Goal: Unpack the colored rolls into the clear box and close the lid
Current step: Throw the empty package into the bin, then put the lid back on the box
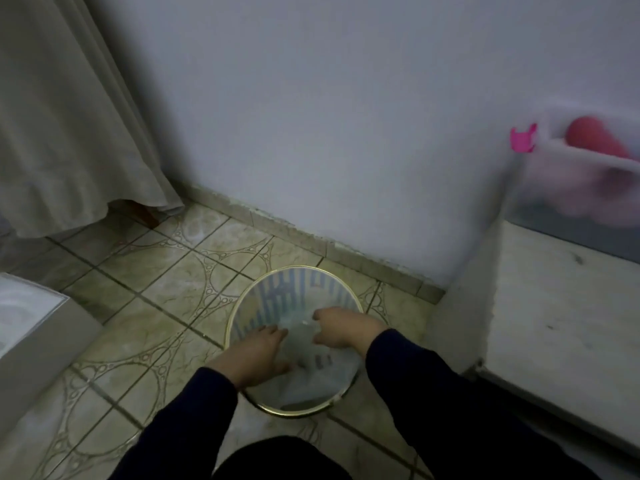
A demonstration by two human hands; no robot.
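Observation:
Both hands reach down into a round bin (242, 306) with a gold rim on the tiled floor. My left hand (256, 355) and my right hand (343, 327) press on a crumpled clear plastic wrapper (311, 372) inside it; the grip is not clear. At the far right a clear box (571, 181) stands on a white surface, blurred, with a red roll (595, 136) lying in it and a pink clip (522, 138) on its corner. The box's lid is not visible.
A white wall runs behind the bin. A beige curtain (69, 116) hangs at the left. A white ledge (561, 306) holds the clear box at the right. A white object (27, 317) stands at the left edge. My dark trousers fill the bottom of the view.

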